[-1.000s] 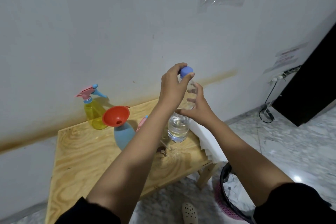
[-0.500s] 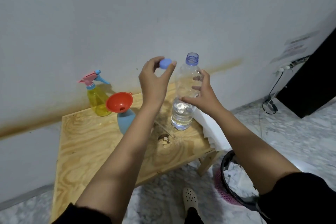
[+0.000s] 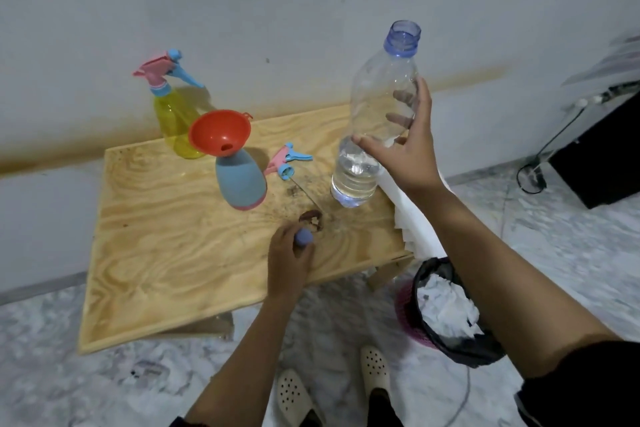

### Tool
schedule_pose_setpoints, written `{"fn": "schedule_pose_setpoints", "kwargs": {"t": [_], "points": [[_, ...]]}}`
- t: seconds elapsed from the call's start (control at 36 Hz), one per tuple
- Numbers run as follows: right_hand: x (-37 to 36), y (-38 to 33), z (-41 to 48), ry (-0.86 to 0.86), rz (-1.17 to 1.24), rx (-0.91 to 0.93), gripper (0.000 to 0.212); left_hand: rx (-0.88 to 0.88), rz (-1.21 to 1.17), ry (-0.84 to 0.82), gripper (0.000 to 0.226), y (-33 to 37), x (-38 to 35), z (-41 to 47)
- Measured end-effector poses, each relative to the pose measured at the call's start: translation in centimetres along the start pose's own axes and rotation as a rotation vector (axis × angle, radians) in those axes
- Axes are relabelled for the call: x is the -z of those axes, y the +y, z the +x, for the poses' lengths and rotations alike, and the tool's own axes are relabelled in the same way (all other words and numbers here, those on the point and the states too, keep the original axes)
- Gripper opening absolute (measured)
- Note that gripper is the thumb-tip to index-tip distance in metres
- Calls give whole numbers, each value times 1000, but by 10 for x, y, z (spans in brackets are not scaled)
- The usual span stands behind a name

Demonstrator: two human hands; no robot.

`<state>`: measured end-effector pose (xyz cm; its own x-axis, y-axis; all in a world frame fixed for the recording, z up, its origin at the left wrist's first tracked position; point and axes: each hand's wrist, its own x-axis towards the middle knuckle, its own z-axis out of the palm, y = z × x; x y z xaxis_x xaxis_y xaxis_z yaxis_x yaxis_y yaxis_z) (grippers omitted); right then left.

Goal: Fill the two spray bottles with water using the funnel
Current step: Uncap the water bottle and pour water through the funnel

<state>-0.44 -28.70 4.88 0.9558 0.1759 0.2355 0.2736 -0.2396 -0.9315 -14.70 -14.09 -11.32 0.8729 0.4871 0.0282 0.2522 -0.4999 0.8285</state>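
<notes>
Her right hand [image 3: 403,152] grips the uncapped water bottle [image 3: 375,114]; her left hand [image 3: 289,258] pinches the blue cap [image 3: 304,236] near the table [image 3: 166,253] edge.

**Room left, crowding behind**

I see bare wood across the table's [image 3: 156,253] left and front. Behind, the yellow spray bottle [image 3: 173,121], the funnel [image 3: 218,132] in the blue spray bottle [image 3: 240,184] and a loose sprayer head [image 3: 289,161] crowd together. The water bottle [image 3: 374,107], gripped by the right hand [image 3: 405,156], blocks the right side. The left hand [image 3: 291,260], pinching the cap [image 3: 304,236], sits mid-front.
</notes>
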Motion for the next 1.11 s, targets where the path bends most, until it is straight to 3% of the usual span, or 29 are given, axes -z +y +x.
{"fn": "schedule_pose_setpoints", "kwargs": {"t": [0.08,0.19,0.31,0.42,0.56,0.64,0.78,0.92,1.11], "points": [[0,4,1,-4,4,15,106,-4,68,19,40,-5,-5,0],[6,13,-3,-69,41,29,103,76,-21,130,47,10,-3,-3],[10,32,-9,-104,63,6,105,58,-327,266,49,75,9,6],[10,53,-12,-219,45,-66,113,-106,-533,196,50,152,19,31],[-1,74,0,-325,-27,-133,120,-259,-451,81,70,213,23,56],[-9,91,11,-376,-37,-132,113,-258,-377,56,86,222,19,66],[-8,89,15,-344,-40,-107,104,-269,-307,99,81,225,11,72],[-4,80,23,-407,14,-45,98,-254,-336,252,74,223,16,71],[3,44,39,-428,-33,229,96,-214,-545,580,66,232,38,79]]}}
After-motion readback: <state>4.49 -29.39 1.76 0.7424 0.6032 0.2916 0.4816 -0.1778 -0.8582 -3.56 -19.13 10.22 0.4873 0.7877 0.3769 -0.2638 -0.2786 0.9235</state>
